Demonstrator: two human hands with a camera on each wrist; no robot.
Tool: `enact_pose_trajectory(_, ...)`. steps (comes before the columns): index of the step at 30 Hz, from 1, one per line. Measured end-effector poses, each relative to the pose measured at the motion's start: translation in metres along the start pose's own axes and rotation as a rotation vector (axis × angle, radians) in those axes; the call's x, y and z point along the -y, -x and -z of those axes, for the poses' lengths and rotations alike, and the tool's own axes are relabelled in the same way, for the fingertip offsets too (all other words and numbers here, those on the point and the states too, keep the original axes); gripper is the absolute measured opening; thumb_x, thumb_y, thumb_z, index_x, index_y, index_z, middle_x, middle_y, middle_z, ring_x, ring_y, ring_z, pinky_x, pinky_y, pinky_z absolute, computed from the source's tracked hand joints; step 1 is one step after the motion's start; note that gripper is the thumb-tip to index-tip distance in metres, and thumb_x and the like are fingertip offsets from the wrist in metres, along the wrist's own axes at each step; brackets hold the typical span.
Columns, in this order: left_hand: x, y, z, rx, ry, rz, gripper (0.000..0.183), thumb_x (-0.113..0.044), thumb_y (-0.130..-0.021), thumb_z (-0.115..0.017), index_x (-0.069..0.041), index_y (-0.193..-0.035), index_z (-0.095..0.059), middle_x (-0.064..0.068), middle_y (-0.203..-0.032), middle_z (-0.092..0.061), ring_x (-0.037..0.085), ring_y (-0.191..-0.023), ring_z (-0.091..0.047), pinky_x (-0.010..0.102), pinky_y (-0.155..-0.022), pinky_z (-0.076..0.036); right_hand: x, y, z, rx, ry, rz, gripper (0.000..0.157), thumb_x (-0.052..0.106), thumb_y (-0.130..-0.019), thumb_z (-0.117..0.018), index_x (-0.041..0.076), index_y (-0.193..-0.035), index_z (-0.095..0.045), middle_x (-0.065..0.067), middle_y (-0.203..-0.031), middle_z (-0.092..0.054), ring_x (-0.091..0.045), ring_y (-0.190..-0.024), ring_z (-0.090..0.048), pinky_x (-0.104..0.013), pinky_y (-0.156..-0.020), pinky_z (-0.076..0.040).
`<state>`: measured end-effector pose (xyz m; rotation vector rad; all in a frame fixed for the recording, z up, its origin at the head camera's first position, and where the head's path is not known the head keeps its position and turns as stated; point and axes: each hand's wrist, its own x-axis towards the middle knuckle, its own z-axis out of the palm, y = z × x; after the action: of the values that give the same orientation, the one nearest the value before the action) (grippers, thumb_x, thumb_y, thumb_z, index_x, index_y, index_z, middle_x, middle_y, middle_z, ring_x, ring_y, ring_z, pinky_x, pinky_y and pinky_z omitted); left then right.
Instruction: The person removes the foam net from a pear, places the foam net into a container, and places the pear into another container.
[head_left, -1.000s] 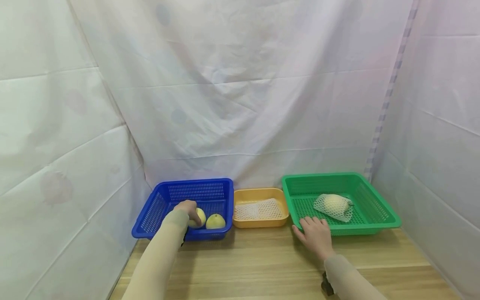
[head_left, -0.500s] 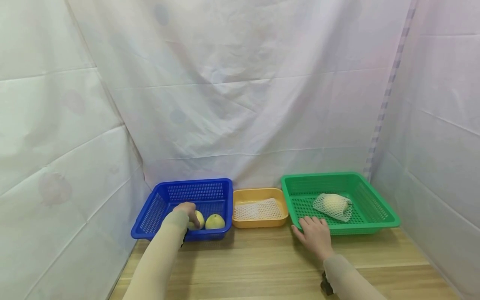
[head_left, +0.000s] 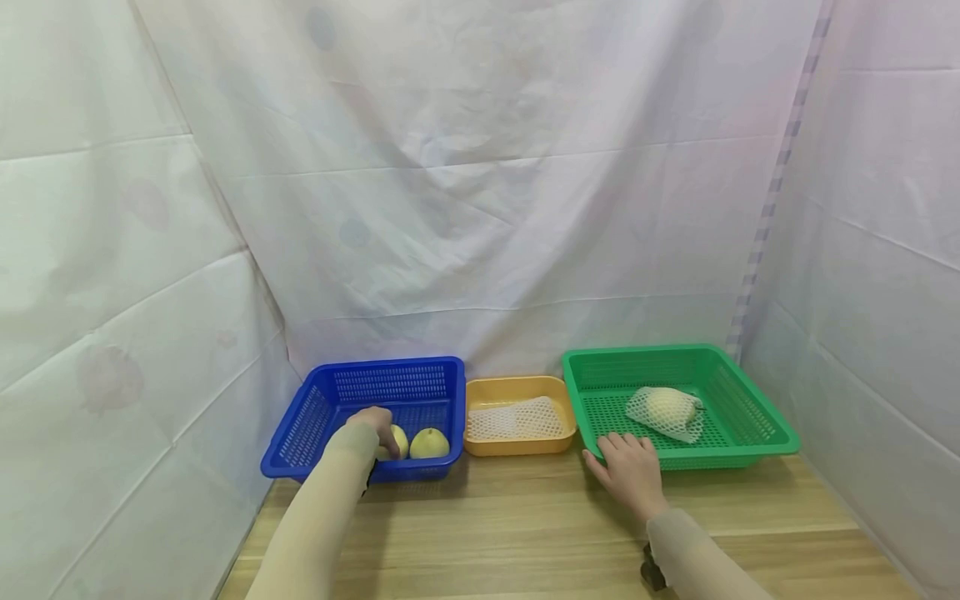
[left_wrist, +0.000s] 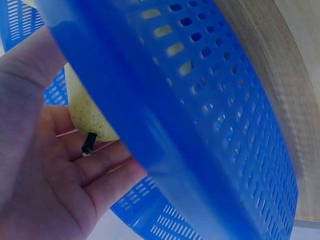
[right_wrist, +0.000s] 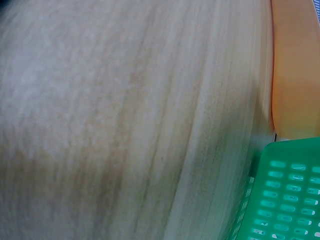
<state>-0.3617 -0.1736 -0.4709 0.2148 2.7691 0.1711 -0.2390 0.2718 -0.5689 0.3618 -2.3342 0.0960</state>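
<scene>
Inside the blue basket [head_left: 389, 362], my left hand [head_left: 377, 422] has its thumb and fingers around a yellow-green pear [head_left: 401, 442]. In the left wrist view, that pear [left_wrist: 89, 111] shows its dark stem, and the basket's rim [left_wrist: 120, 95] covers part of it and the fingertips. A second pear [head_left: 429, 444] lies just to its right. My right hand [head_left: 632, 477] rests on the front left corner of the green basket [head_left: 641, 352], fingers laid over the rim. A pear in a white foam net [head_left: 670, 407] sits in that basket.
Between the baskets stands a yellow tray [head_left: 521, 450] holding white foam nets [head_left: 517, 419]. All three containers stand on a wood-grain table [head_left: 517, 525]. White cloth [head_left: 480, 208] hangs behind and on both sides.
The left hand and the pear it holds have sunk very slightly in the blue basket. The right hand stays on the green basket's corner.
</scene>
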Motion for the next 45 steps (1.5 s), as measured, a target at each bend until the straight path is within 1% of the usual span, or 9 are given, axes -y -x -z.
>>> enact_pose_trajectory(3,0.0,-0.0008,-0.0013,0.008,0.0,0.011,0.046,-0.032,-0.066,-0.088,-0.007,-0.099,-0.067,0.005,-0.089,-0.062,0.021,-0.08,-0.056,0.04,-0.077,-0.05,0.0,-0.0002,-0.0003,0.001,-0.001,0.001,0.034,0.043,-0.086,-0.061,0.01,-0.087,-0.067,-0.006,-0.08,-0.063,-0.028,-0.069,-0.054,-0.043,-0.063,-0.037)
enact_pose_trajectory(6,-0.0007,-0.0006,-0.002,0.011,-0.012,0.011,0.047,-0.032,-0.067,-0.088,-0.006,-0.101,-0.067,0.005,-0.09,-0.063,0.022,-0.081,-0.057,0.041,-0.078,-0.05,0.0003,-0.0002,-0.0005,0.003,-0.002,0.0,0.033,0.043,-0.086,-0.062,0.011,-0.087,-0.066,-0.006,-0.08,-0.063,-0.028,-0.069,-0.054,-0.043,-0.063,-0.037)
enact_pose_trajectory(11,-0.0033,-0.0004,-0.002,0.013,-0.017,0.011,0.042,-0.03,-0.069,-0.087,-0.007,-0.097,-0.066,0.004,-0.085,-0.061,0.021,-0.078,-0.056,0.041,-0.077,-0.05,0.0003,-0.0003,-0.0006,0.012,0.007,-0.009,0.033,0.044,-0.085,-0.063,0.011,-0.088,-0.067,-0.006,-0.081,-0.063,-0.028,-0.07,-0.054,-0.042,-0.063,-0.037)
enact_pose_trajectory(16,-0.0042,-0.0008,-0.0023,0.011,-0.019,0.007,0.038,-0.029,-0.069,-0.087,-0.008,-0.093,-0.066,0.003,-0.081,-0.06,0.021,-0.076,-0.055,0.039,-0.074,-0.049,0.0006,-0.0008,-0.0001,0.017,0.01,-0.01,0.034,0.044,-0.086,-0.061,0.01,-0.087,-0.067,-0.006,-0.08,-0.063,-0.028,-0.07,-0.054,-0.043,-0.064,-0.038)
enact_pose_trajectory(21,-0.0059,0.0032,-0.002,0.006,-0.029,0.009,0.04,-0.028,-0.069,-0.087,-0.006,-0.096,-0.066,0.004,-0.082,-0.06,0.021,-0.077,-0.056,0.041,-0.076,-0.05,0.0003,-0.0011,-0.0013,0.01,0.005,-0.003,0.035,0.045,-0.087,-0.059,0.011,-0.087,-0.066,-0.006,-0.08,-0.063,-0.028,-0.069,-0.054,-0.043,-0.064,-0.038)
enact_pose_trajectory(24,-0.0065,0.0044,-0.0017,0.008,-0.031,0.016,0.04,-0.027,-0.07,-0.086,-0.006,-0.098,-0.067,0.004,-0.083,-0.061,0.022,-0.079,-0.056,0.042,-0.078,-0.049,-0.0004,-0.0011,-0.002,0.004,0.002,0.002,0.035,0.045,-0.087,-0.06,0.011,-0.087,-0.066,-0.006,-0.079,-0.063,-0.028,-0.069,-0.054,-0.044,-0.064,-0.038)
enact_pose_trajectory(28,-0.0058,0.0037,-0.002,0.011,-0.032,0.023,0.039,-0.025,-0.07,-0.086,-0.005,-0.098,-0.067,0.005,-0.084,-0.062,0.023,-0.08,-0.056,0.043,-0.08,-0.049,-0.0006,-0.0009,-0.0022,0.005,0.005,0.0,0.033,0.044,-0.086,-0.062,0.011,-0.087,-0.066,-0.005,-0.079,-0.063,-0.028,-0.07,-0.054,-0.044,-0.064,-0.038)
enact_pose_trajectory(36,-0.0064,0.0027,-0.0018,0.013,-0.032,0.028,0.046,-0.027,-0.07,-0.087,-0.004,-0.104,-0.067,0.007,-0.09,-0.063,0.023,-0.084,-0.058,0.044,-0.083,-0.049,-0.0004,-0.0004,-0.0009,0.008,0.006,-0.01,0.032,0.043,-0.084,-0.066,0.011,-0.088,-0.067,-0.005,-0.08,-0.063,-0.028,-0.07,-0.054,-0.043,-0.064,-0.038)
enact_pose_trajectory(45,-0.009,0.0026,-0.0059,-0.013,-0.024,0.015,0.042,-0.027,-0.071,-0.085,-0.006,-0.102,-0.066,0.005,-0.087,-0.061,0.022,-0.081,-0.056,0.043,-0.08,-0.049,-0.0002,0.0012,-0.0002,0.024,0.011,-0.016,0.034,0.044,-0.085,-0.062,0.011,-0.089,-0.068,-0.005,-0.081,-0.063,-0.026,-0.07,-0.054,-0.042,-0.064,-0.037)
